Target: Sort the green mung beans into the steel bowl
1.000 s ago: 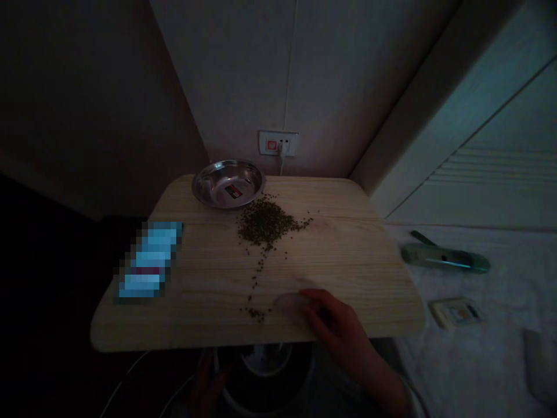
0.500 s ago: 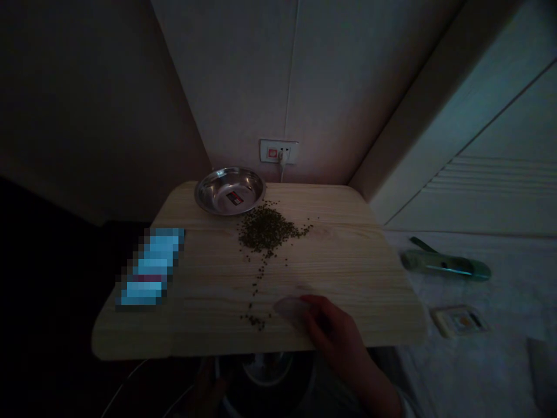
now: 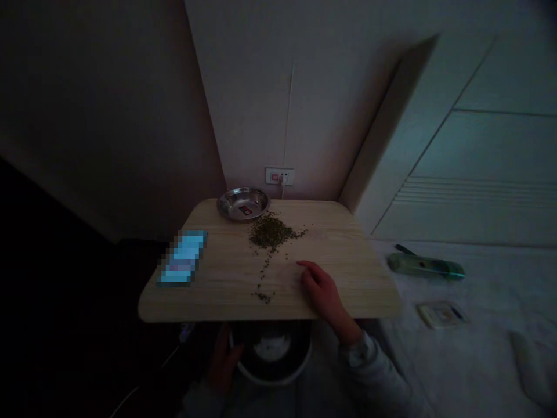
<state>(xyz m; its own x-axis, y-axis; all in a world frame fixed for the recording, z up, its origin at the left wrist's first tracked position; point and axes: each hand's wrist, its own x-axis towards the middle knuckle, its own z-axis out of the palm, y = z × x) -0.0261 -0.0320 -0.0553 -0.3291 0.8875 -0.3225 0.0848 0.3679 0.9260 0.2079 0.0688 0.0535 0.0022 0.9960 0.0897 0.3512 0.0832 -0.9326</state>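
On the light wooden table point(image 3: 343, 244), small dark green grains that look like mung beans point(image 3: 270, 232) lie in a heap. A thin trail runs from the heap toward the front edge, ending in a small cluster point(image 3: 263, 298). My right hand point(image 3: 321, 288) is right of this trail, its fingers pinched at the tabletop; the thin see-through piece between them is barely visible in the dim light. Below the front edge, my left hand point(image 3: 224, 360) grips the left rim of a dark round bowl point(image 3: 276, 382) with a pale rim. The table partly hides this bowl.
A shiny steel bowl point(image 3: 243, 204) with a dark label inside stands at the table's back left. A lit phone point(image 3: 185, 258), blurred out, lies on the left. On the pale surface at right are a green bottle-like object point(image 3: 426, 266) and a small flat box point(image 3: 441, 314).
The view has tilted up and drawn back, so the table appears smaller. My right hand has moved slightly away from the front edge. My left hand stays at the lower bowl, which shows more.
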